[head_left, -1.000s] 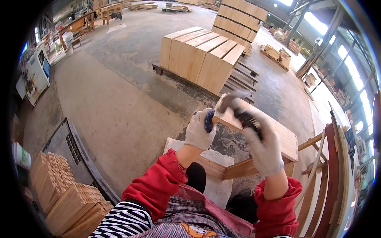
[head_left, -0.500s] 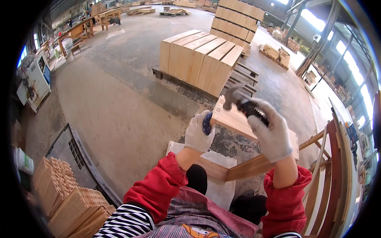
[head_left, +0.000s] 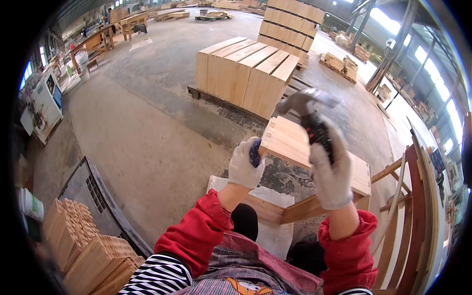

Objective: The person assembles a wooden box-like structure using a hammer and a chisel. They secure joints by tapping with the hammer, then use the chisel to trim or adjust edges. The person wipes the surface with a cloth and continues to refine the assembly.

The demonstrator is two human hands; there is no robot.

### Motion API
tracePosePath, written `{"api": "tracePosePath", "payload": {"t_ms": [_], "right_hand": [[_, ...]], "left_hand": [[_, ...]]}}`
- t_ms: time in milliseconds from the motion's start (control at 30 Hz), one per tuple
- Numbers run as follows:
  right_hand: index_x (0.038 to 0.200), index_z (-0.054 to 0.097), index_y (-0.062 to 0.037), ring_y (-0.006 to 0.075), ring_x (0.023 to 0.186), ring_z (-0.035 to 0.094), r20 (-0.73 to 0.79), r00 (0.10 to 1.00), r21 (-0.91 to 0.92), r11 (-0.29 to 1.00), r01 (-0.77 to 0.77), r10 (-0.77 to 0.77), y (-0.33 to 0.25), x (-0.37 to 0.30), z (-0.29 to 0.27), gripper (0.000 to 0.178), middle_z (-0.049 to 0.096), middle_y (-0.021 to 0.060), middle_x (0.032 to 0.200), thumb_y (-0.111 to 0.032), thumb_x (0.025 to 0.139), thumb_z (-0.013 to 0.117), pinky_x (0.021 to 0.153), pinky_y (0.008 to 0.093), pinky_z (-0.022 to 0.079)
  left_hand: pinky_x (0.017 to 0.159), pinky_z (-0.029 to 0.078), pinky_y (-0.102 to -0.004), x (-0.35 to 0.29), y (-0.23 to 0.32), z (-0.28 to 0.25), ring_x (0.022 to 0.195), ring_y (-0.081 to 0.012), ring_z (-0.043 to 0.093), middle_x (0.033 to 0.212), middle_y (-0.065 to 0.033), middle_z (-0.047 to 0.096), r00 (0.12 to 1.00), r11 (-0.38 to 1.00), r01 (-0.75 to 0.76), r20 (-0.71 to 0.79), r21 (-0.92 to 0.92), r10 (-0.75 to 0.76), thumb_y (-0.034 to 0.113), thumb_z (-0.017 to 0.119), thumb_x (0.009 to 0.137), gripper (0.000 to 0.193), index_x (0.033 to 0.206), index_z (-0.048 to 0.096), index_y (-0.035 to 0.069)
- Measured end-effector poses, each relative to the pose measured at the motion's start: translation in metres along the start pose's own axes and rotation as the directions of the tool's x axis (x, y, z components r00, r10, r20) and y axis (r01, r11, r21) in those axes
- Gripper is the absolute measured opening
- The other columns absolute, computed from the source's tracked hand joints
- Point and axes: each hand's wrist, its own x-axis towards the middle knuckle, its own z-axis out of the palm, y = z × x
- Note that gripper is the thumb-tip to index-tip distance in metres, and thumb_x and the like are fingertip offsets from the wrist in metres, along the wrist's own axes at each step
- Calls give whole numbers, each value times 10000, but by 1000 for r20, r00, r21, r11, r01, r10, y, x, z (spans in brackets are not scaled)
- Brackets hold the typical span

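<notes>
Two gloved hands: right hand (head_left: 333,173) grips one hammer (head_left: 309,110), left hand (head_left: 245,164) steadies one wooden panel (head_left: 305,150).

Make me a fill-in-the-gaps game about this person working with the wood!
1. The right hand grips a ____ with a metal head, raised above the wooden box.
2. The left hand steadies the box at its ____ corner.
3. Both hands wear white ____.
4. The person's sleeves are ____.

Missing words: hammer; left; gloves; red
</notes>
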Motion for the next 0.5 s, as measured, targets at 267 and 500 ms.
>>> {"api": "tracePosePath", "payload": {"t_ms": [267, 500], "right_hand": [[1282, 564, 12, 110, 843, 549, 105, 989, -10, 995, -100, 100, 0, 22, -14, 373, 597, 65, 1040, -128, 938, 608, 761, 249, 478], [1290, 558, 3, 123, 789, 557, 272, 953, -228, 971, -70, 133, 22, 37, -11, 385, 598, 57, 854, -137, 936, 619, 728, 274, 484]], "left_hand": [[937, 463, -454, 2, 0, -2, 1073, -406, 571, 1121, -186, 603, 1000, 1000, -15, -2, 23, 15, 102, 704, 779, 505, 1250, 525, 61], [938, 463, -450, 3, 1, 0, 1082, -407, 567, 1126, -183, 602, 1000, 1000, 1, 10, 7, -2, 98, 707, 783, 512, 1261, 527, 61]]}}
